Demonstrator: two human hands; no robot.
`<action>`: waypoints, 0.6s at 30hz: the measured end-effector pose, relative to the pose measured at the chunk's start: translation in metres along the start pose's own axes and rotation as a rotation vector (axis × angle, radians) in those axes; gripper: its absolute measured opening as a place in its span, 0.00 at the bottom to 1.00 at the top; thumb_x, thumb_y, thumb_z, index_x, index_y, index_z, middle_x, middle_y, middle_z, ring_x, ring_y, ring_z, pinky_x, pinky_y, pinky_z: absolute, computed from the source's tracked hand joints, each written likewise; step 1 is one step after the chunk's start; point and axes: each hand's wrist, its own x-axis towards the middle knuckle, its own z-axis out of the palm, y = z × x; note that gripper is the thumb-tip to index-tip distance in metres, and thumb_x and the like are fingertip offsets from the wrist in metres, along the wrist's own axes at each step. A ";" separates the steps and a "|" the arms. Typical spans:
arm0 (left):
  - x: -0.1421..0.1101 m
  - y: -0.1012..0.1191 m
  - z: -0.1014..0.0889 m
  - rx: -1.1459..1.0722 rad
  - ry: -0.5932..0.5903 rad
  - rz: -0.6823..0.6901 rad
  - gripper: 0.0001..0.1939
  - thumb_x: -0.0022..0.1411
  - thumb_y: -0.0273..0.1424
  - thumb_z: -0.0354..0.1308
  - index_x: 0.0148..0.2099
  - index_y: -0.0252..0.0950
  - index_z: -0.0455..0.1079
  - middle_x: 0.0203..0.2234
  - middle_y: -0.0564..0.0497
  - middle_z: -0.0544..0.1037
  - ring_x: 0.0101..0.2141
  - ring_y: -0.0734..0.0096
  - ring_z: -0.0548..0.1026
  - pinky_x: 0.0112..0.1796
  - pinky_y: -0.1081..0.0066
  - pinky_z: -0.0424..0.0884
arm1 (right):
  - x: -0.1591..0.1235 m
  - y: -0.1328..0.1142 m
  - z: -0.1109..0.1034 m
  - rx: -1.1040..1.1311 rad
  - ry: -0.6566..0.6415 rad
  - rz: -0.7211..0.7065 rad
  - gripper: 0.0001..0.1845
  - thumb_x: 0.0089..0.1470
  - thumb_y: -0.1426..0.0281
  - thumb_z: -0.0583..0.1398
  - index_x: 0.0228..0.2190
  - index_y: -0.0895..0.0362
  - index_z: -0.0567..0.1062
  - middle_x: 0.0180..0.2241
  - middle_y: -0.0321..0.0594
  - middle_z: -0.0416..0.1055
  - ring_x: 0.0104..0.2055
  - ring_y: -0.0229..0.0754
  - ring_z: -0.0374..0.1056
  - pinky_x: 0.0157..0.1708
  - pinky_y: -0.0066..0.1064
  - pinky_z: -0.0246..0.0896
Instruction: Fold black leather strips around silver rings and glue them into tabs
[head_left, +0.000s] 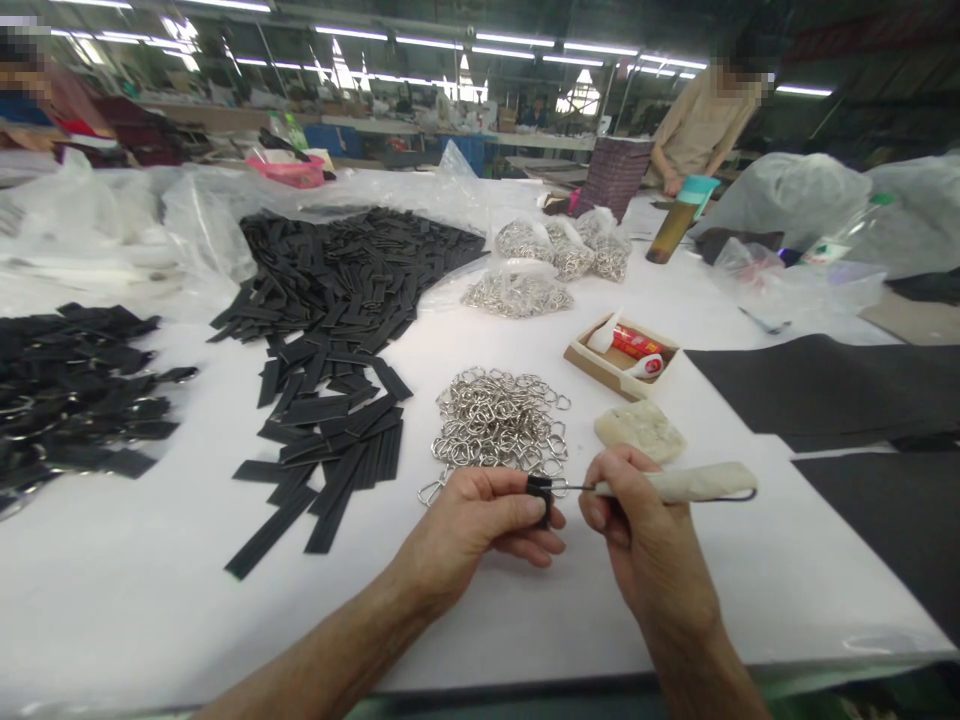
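At lower centre, the left hand point(480, 515) covers part of a small black strip point(536, 481), and the right hand point(649, 535) hides a stretch of the pale-wrapped tool handle point(709, 482). The left edge cuts off a pile of black metal-ringed strips point(67, 390), while print on the red cylindrical tube point(634, 345), right of centre, is too small to read.

There are four clear bags of metal rings point(517, 292); one loose ring heap point(495, 425); two heaps of black strips point(322, 270); one handled tool point(697, 482); one shallow box point(596, 375); one blue-lidded bottle point(679, 225).
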 end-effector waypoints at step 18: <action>0.000 -0.001 0.002 0.071 0.031 -0.033 0.07 0.51 0.28 0.59 0.26 0.29 0.75 0.19 0.48 0.77 0.20 0.74 0.75 0.24 0.76 0.72 | 0.006 -0.005 -0.009 -0.170 -0.118 0.022 0.18 0.52 0.61 0.60 0.18 0.57 0.65 0.15 0.29 0.55 0.20 0.31 0.49 0.19 0.24 0.44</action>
